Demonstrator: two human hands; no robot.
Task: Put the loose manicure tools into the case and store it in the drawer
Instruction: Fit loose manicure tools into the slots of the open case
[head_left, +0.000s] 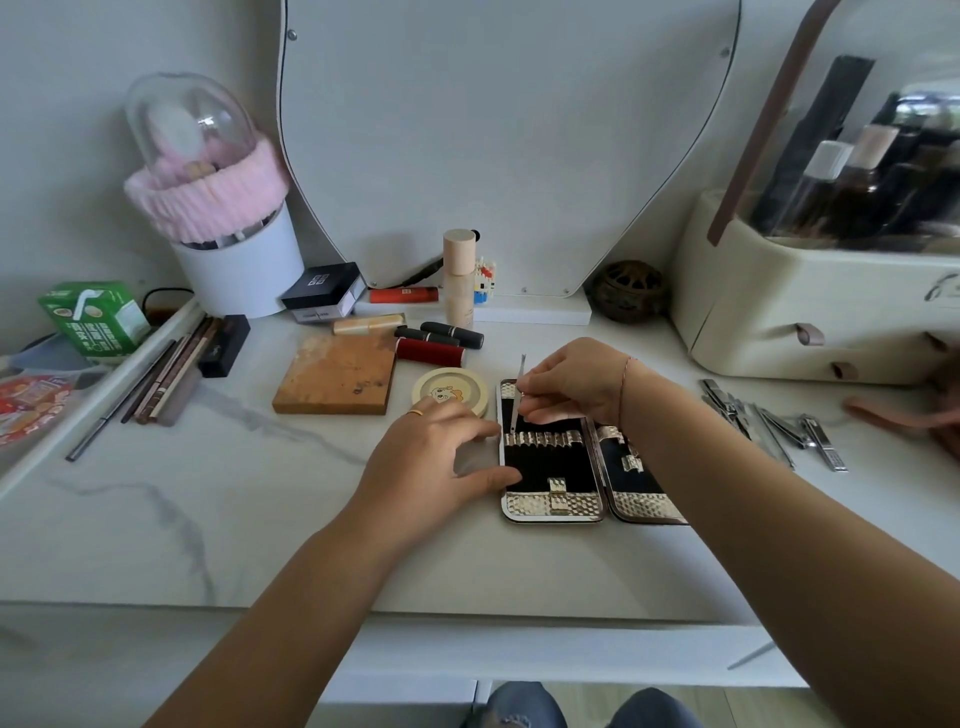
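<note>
- Right hand (574, 382): fingertips pinched on a thin metal tool (517, 396), held nearly upright, lower tip at the row of elastic loops (543, 439) in the left half of the case (553, 470). Tool type too small to tell.
- Left hand (441, 457): fingers spread and relaxed, holding nothing; thumb and fingertips press on the case's left edge, steadying it.
- Case lies open and flat on the marble-look tabletop (234, 519), near the front edge. Both halves look empty of tools; right half partly hidden by the right forearm.
- Loose tools (774, 423) (clippers and similar) lie in a heap to the right of the case, well apart from it.
- Drawer: a white front (519, 654) shows below the tabletop; I cannot tell if it is the intended one.
- Judged step: threading the first tool into a loop; most of the task remains.
- Risks: the tip may miss the narrow loop and snag the lining, or slide under crookedly; the light case may skid if the left hand lets go; the right forearm could sweep the heap when reaching back.
</note>
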